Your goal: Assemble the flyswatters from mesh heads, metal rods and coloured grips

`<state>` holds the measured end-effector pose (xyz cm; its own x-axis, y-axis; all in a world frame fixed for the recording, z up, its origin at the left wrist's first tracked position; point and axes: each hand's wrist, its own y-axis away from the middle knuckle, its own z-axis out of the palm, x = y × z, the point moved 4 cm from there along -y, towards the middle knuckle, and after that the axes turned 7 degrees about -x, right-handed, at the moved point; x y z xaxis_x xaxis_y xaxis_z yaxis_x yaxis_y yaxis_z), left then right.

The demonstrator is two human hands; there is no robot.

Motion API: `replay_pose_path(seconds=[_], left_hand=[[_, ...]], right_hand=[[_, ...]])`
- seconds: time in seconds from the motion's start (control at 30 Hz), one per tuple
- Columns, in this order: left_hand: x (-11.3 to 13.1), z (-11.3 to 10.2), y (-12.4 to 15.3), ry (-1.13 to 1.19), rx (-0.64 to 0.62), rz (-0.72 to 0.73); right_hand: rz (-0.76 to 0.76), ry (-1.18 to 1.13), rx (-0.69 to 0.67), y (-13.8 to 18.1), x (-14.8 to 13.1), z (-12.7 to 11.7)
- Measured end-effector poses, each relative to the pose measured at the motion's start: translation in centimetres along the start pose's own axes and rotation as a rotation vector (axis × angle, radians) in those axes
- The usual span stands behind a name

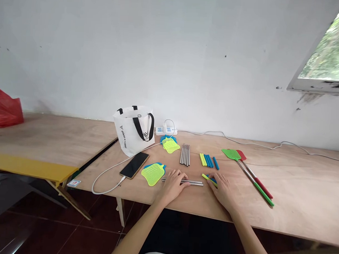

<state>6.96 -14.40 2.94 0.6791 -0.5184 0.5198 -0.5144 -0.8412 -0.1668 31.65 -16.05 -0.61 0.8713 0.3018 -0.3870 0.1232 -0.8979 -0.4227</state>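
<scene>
My left hand (pixel 173 184) is closed over two thin metal tubes (pixel 197 183) lying crosswise near the table's front edge. Their left ends reach a yellow fly swatter head (pixel 153 174), which overlaps a blue one (pixel 164 167). Under the curled fingers of my right hand (pixel 220 186) lie a yellow handle sleeve (pixel 205 176) and a blue one (pixel 213 179), partly hidden. Behind my hands are a row of upright-pointing metal tubes (pixel 185 155) and a row of yellow and blue sleeves (pixel 207 160). Another yellow swatter head (pixel 170 145) rests on blue ones at the back.
To the right lie a green fly swatter (pixel 251 178) and a red one (pixel 258 179), both with handles. A phone (pixel 134 165) on a white cable, a white bag (pixel 133 135) and a power strip (pixel 169 131) occupy the left and back. A red bag (pixel 6 108) sits far left.
</scene>
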Motion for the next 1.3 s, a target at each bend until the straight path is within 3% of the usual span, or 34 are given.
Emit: replay_pose_path(seconds=[0.33,0.47,0.7,0.97,1.3], left_hand=[[-0.2,0.2,-0.3,0.038,0.061,0.035],[-0.6,0.3,-0.5,0.080,0.080,0.051],[-0.6,0.3,-0.4,0.140,0.070,0.084],[-0.5,0.0,-0.3,0.111,0.075,0.105],[-0.2,-0.4,-0.2,0.061,0.086,0.140]], right_hand=[[-0.020,0.049,0.088,0.3,-0.8,-1.0],[-0.104,-0.003,0.030,0.5,-1.3,-1.1],[-0.186,-0.005,0.066,0.6,-1.5,-1.1],[-0.162,-0.055,0.003,0.5,-1.0,-1.4],[-0.119,-0.092,0.019,0.5,-1.4,-1.7]])
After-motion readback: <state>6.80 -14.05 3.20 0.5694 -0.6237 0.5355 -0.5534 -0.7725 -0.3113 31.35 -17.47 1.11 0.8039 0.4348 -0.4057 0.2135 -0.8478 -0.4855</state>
